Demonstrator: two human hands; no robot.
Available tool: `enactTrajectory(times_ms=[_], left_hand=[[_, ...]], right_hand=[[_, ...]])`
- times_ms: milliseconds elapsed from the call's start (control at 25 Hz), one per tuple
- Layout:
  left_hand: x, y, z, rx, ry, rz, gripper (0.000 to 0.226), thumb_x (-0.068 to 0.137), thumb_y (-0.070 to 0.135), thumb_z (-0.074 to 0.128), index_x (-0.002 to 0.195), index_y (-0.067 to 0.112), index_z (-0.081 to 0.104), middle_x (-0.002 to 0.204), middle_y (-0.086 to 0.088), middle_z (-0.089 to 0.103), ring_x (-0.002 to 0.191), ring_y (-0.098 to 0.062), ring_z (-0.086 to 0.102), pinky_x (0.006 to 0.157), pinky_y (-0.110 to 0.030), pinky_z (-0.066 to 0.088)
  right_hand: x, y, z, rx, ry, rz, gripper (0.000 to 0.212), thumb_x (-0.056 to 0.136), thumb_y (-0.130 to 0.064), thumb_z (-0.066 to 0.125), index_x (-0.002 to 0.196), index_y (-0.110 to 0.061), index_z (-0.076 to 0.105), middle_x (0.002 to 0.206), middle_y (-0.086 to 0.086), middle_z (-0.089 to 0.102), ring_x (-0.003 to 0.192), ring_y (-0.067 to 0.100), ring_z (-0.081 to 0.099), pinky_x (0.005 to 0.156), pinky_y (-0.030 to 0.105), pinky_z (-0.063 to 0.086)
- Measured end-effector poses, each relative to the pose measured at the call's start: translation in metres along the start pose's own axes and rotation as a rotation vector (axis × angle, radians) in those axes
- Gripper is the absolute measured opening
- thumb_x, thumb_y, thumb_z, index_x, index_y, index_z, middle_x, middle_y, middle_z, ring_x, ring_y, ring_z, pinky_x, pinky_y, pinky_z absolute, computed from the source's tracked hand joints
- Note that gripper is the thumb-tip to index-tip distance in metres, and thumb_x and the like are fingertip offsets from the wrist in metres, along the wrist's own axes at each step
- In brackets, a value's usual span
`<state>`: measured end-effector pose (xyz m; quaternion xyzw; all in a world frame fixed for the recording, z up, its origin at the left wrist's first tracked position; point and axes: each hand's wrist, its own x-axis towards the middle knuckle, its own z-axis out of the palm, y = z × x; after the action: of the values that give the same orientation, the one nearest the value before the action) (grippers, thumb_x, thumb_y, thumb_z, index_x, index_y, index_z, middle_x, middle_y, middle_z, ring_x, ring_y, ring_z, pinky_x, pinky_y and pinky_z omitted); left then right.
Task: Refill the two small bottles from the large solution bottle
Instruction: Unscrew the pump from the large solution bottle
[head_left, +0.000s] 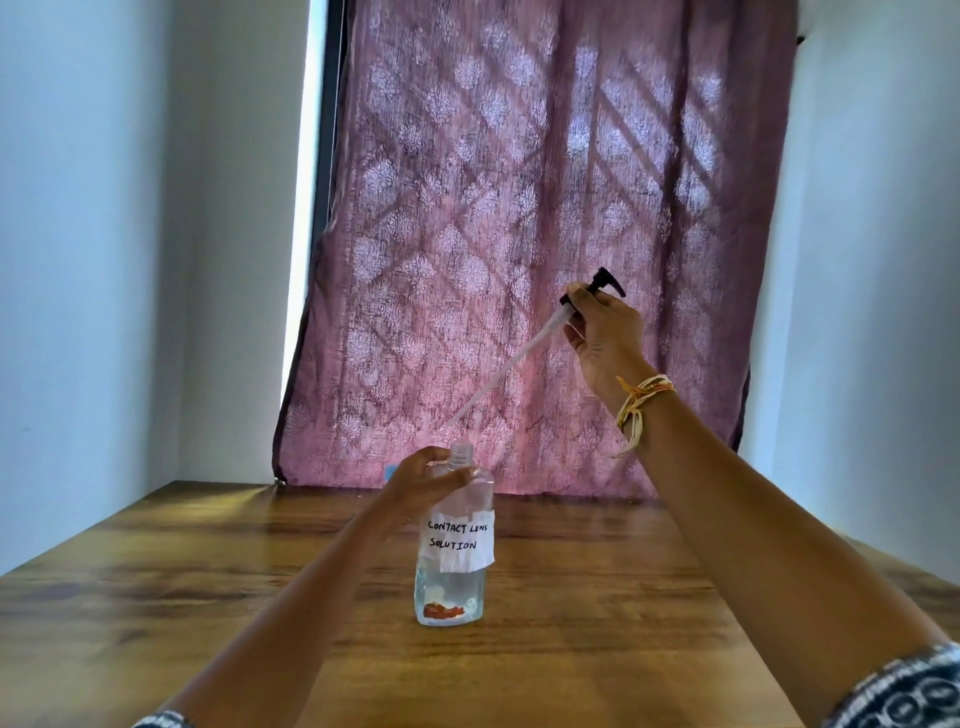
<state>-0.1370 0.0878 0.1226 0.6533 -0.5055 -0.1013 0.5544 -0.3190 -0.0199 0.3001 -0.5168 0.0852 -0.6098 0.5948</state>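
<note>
A wooden table (623, 597) fills the foreground, backed by pale walls and a patterned pink curtain (519, 208). Nearest on it, upright, stands the large bottle (451, 571), labelled by hand as contact lens solution; clear liquid is seen inside, with something orange at the bottom that cannot be identified. The bottle is gripped around its shoulder by the left hand (428, 480), apparently to steady it, its threaded neck left open. Higher and farther, the black pump top (597, 288) is pinched by the right hand (605, 332), its long tube (506, 364) slanting down, clear of the neck. The two small bottles cannot be made out.
</note>
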Motion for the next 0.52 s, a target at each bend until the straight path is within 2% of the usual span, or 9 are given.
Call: enactTrajectory(times_ms=[80,160,240,320,400,520], left_hand=[[0.004,0.009,-0.004,0.051,0.020,0.009,0.074,0.071,0.045,0.075,0.130,0.008,0.050,0.109,-0.015,0.067,0.086,-0.024,0.067,0.064,-0.024,0.055],[0.006,0.024,-0.005,0.098,0.095,0.055,0.064,0.079,0.039,0.074,0.130,0.011,0.049,0.106,-0.015,0.068,0.092,-0.028,0.067,0.071,-0.028,0.055],[0.004,0.042,-0.002,0.155,0.223,0.156,0.051,0.083,0.037,0.071,0.125,0.012,0.055,0.107,-0.009,0.069,0.097,-0.023,0.066,0.081,-0.033,0.056],[0.000,0.063,0.008,0.137,0.272,0.232,0.040,0.088,0.033,0.067,0.121,0.011,0.061,0.103,-0.001,0.068,0.096,-0.016,0.064,0.088,-0.032,0.053],[-0.007,0.083,0.022,-0.003,0.209,0.238,0.034,0.092,0.028,0.063,0.122,0.011,0.062,0.103,0.000,0.068,0.095,-0.014,0.064,0.087,-0.027,0.052],[-0.011,0.102,0.044,-0.461,0.149,0.173,0.022,0.097,0.019,0.054,0.115,0.010,0.063,0.099,-0.009,0.071,0.090,-0.016,0.070,0.082,-0.025,0.053]], right_hand=[[-0.001,-0.007,-0.005,0.075,0.035,0.034,0.015,0.086,-0.006,0.070,0.073,-0.009,0.065,0.073,0.007,0.064,0.065,0.014,0.059,0.059,0.026,0.051],[-0.007,-0.009,-0.013,0.163,0.052,0.091,0.012,0.085,-0.004,0.071,0.076,-0.007,0.063,0.077,0.009,0.065,0.067,0.016,0.061,0.060,0.025,0.054],[-0.018,-0.003,-0.026,0.284,0.055,0.188,0.010,0.083,-0.001,0.072,0.079,-0.005,0.063,0.082,0.010,0.066,0.072,0.018,0.063,0.065,0.026,0.056],[-0.032,0.011,-0.038,0.405,0.047,0.289,0.010,0.081,0.001,0.072,0.081,-0.003,0.063,0.082,0.011,0.068,0.072,0.019,0.066,0.069,0.028,0.058],[-0.046,0.028,-0.048,0.510,0.032,0.372,0.008,0.082,0.001,0.071,0.081,-0.002,0.063,0.078,0.012,0.071,0.069,0.019,0.070,0.072,0.029,0.059],[-0.066,0.053,-0.056,0.589,0.021,0.422,0.005,0.083,0.001,0.069,0.085,0.000,0.064,0.073,0.012,0.073,0.065,0.018,0.072,0.074,0.032,0.059]])
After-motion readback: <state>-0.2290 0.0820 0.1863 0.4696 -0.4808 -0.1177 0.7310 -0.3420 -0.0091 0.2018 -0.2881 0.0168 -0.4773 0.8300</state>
